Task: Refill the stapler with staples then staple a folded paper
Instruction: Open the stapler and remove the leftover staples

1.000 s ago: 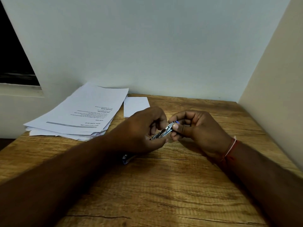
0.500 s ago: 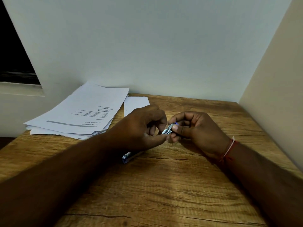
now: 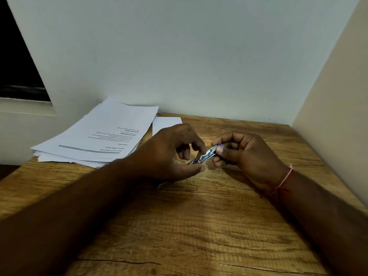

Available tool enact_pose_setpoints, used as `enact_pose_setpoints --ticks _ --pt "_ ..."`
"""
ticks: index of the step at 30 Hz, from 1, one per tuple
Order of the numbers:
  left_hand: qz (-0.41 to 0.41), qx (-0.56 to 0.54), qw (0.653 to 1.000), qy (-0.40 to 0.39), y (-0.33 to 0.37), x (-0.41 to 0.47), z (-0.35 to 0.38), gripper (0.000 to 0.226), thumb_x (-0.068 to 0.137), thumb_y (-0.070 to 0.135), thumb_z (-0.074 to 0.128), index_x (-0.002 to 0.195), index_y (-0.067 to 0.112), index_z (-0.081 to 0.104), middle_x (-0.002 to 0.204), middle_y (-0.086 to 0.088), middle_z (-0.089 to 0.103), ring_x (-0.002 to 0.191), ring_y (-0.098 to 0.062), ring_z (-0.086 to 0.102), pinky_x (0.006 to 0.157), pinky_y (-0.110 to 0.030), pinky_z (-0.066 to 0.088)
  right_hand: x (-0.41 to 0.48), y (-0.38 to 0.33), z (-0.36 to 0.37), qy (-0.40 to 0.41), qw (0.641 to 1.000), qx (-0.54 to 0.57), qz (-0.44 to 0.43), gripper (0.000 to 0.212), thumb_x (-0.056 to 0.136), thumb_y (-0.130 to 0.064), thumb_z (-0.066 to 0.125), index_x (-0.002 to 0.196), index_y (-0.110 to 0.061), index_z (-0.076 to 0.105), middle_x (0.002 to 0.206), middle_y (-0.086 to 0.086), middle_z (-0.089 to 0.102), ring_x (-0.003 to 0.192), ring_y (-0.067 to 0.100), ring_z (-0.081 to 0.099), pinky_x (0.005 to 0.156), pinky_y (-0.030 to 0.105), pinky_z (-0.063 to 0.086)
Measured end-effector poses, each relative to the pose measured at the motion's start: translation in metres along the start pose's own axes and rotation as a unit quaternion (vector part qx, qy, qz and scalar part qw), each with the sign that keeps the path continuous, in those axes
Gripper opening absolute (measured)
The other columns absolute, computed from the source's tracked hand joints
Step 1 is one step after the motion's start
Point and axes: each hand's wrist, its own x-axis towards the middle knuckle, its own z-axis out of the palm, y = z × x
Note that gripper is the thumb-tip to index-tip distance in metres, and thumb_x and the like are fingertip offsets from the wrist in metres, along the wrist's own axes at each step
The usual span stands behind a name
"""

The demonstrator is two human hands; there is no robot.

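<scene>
Stapler (image 3: pixel 207 156) metal shows more plainly than half a second ago: then your two hands were pressed together and only a short silver tip peeked out, while now they have drawn a little apart and a longer stretch of the shiny strip lies bare between them. It is held just above the desk (image 3: pixel 199 226), tilted, its far end higher and showing a small blue-purple tip.

Your right hand (image 3: pixel 245 154) pinches that higher end, thumb pressed on top, the other fingers curled closed under it. A red and white thread band (image 3: pixel 284 180) circles that wrist, and the forearm rests on the desk.

Your left hand (image 3: pixel 171 154) meets the lower end of the stapler: thumb stretched beneath it, forefinger bent down onto it, the remaining fingers loosely curled. Whether a strip of staples sits between those fingertips cannot be made out.

Behind the left hand lies a stack of printed papers (image 3: pixel 99 136), and just beside the stack a small white folded paper (image 3: pixel 165 124), both well back from the stapler.
</scene>
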Motion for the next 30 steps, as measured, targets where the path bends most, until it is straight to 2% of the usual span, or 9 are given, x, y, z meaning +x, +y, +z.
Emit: enact_pose_setpoints --ticks 4,7,9,12,15,17,20,24,30 --pt "-0.022 -0.008 1.0 -0.008 0.001 0.0 0.002 0.035 0.078 0.026 0.103 0.102 0.027 0.078 0.105 0.01 0.069 0.084 -0.02 0.076 0.077 -0.046 0.063 0.0 0.001 0.002 -0.003 1.0 -0.014 0.0 0.015 0.098 0.007 0.07 0.112 0.004 0.075 0.086 0.021 0.079 0.071 0.023 0.079 0.068 0.029 0.065" --pt "-0.033 -0.04 0.999 -0.004 -0.001 -0.002 0.005 0.026 0.086 0.022 0.098 0.104 0.025 0.08 0.104 0.009 0.071 0.083 -0.022 0.077 0.077 -0.05 0.065 0.0 0.0 0.002 -0.001 1.0 -0.021 0.002 0.016 0.098 0.007 0.07 0.113 0.005 0.075 0.088 0.023 0.078 0.071 0.023 0.079 0.068 0.029 0.065" --pt "-0.032 -0.044 0.999 0.007 -0.006 -0.001 0.005 0.015 0.094 0.024 0.088 0.109 0.028 0.083 0.101 0.008 0.073 0.087 -0.022 0.076 0.078 -0.048 0.064 -0.001 -0.001 -0.001 0.004 1.0 -0.024 0.0 0.016 0.099 0.007 0.069 0.114 0.007 0.074 0.089 0.025 0.077 0.071 0.023 0.079 0.068 0.028 0.065" --pt "-0.025 -0.013 1.0 0.005 -0.011 0.001 0.003 0.019 0.1 0.018 0.08 0.109 0.035 0.084 0.096 0.011 0.075 0.091 -0.021 0.074 0.08 -0.048 0.062 -0.001 0.001 -0.003 -0.007 0.999 -0.038 0.001 0.015 0.099 0.006 0.07 0.113 0.005 0.075 0.087 0.025 0.077 0.072 0.027 0.078 0.072 0.034 0.066" --pt "-0.034 -0.018 0.999 -0.01 -0.01 -0.001 0.006 0.023 0.102 0.008 0.079 0.106 0.029 0.085 0.093 0.012 0.074 0.091 -0.018 0.074 0.081 -0.033 0.061 -0.002 0.004 0.002 -0.031 0.999 -0.041 0.01 0.015 0.099 0.003 0.071 0.113 0.003 0.075 0.086 0.028 0.076 0.07 0.029 0.076 0.078 0.043 0.067" --pt "-0.04 -0.021 0.999 -0.021 -0.009 -0.002 0.007 0.022 0.102 0.007 0.077 0.106 0.028 0.084 0.094 0.012 0.074 0.092 -0.016 0.073 0.081 -0.027 0.058 -0.002 0.003 0.003 -0.036 0.999 -0.036 0.017 0.016 0.099 0.004 0.07 0.114 0.005 0.074 0.087 0.03 0.075 0.069 0.03 0.075 0.074 0.039 0.067" --pt "-0.046 -0.017 0.998 -0.047 -0.009 -0.001 0.004 0.021 0.102 0.011 0.079 0.108 0.03 0.083 0.098 0.013 0.074 0.095 -0.015 0.071 0.083 -0.035 0.058 -0.002 0.001 0.004 -0.037 0.999 -0.009 0.024 0.015 0.099 0.008 0.068 0.113 0.007 0.073 0.083 0.031 0.072 0.064 0.027 0.074 0.067 0.033 0.064" --pt "-0.052 -0.025 0.996 -0.063 -0.008 -0.002 0.0 0.014 0.099 0.017 0.084 0.105 0.029 0.082 0.101 0.011 0.075 0.096 -0.016 0.074 0.087 -0.043 0.06 -0.003 0.001 0.005 -0.044 0.999 0.004 0.022 0.013 0.099 0.011 0.066 0.111 0.009 0.072 0.079 0.028 0.071 0.061 0.024 0.073 0.065 0.032 0.063" --pt "-0.07 -0.035 0.995 -0.06 -0.003 -0.004 0.011 0.017 0.098 0.014 0.082 0.099 0.03 0.078 0.099 0.013 0.072 0.094 -0.016 0.07 0.085 -0.039 0.057 -0.001 0.003 0.003 -0.071 0.996 -0.048 0.002 0.015 0.099 0.007 0.069 0.113 0.01 0.073 0.086 0.031 0.073 0.07 0.032 0.073 0.072 0.039 0.065"
